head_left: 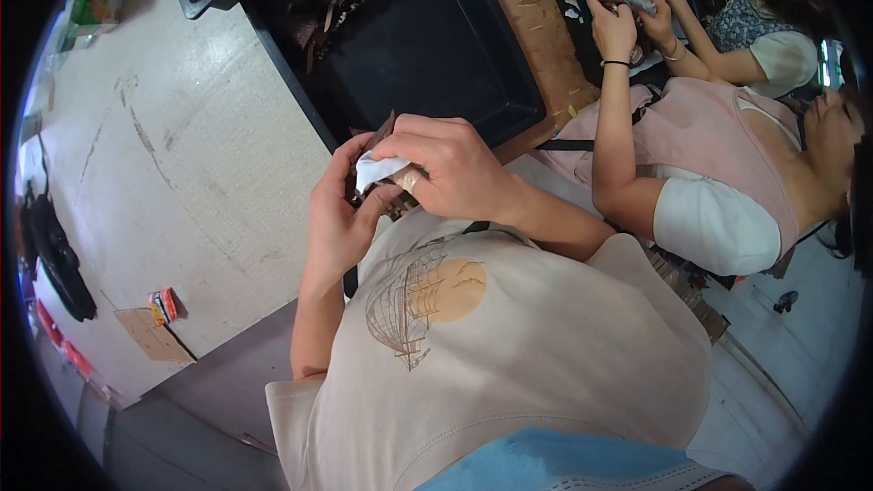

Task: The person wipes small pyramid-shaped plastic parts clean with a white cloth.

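Both hands are close together just in front of my shirt, at the near rim of a large black plastic bin (pixel 409 64). My left hand (pixel 335 209) is closed around a small dark brown object (pixel 382 131) with a thin pointed part sticking up; the fingers cover most of it and its kind cannot be made out. A crumpled white cloth (pixel 380 169) is pinched in my right hand (pixel 446 164) and pressed against that object. Tape or a light wrap shows on a right-hand finger.
Several brown pieces (pixel 332 18) lie in the bin's far left. A pale table (pixel 209 145) spreads to the left, with a cardboard piece (pixel 150 335) and an orange packet (pixel 164 305). At right, a co-worker in pink (pixel 700 136) handles a brown item with a grey cloth (pixel 638 0); another person sits beyond.
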Demonstrator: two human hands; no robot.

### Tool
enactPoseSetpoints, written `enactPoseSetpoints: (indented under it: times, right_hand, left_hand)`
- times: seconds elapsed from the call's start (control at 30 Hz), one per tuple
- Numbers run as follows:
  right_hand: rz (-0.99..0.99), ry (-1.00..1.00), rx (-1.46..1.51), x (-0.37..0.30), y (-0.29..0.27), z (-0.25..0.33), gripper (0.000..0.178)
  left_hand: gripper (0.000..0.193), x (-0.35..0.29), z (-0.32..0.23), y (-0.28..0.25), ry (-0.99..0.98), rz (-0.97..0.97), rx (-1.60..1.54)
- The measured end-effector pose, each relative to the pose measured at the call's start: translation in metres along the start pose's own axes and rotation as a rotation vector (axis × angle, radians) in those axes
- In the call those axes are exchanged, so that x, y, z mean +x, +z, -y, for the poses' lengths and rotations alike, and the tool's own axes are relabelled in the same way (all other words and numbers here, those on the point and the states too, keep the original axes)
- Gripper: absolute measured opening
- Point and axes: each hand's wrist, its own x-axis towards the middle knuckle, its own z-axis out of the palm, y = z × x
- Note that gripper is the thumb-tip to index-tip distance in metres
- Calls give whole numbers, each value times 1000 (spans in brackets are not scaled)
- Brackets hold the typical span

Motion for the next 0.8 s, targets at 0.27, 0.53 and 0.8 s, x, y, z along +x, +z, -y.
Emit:
enactPoseSetpoints:
  times: [0.27,0.53,0.8]
  right_hand:
    - [-166,-90,51,3,1,1,27]
    - [-141,-61,87,1,-2,9,26]
    - [-131,-52,92,1,2,10,25]
  left_hand:
    - [56,5,-2,-11,-49,-102,-301]
    - [57,2,-5,-10,-27,-42,-294]
    - [57,2,-3,-9,-26,-24,-351]
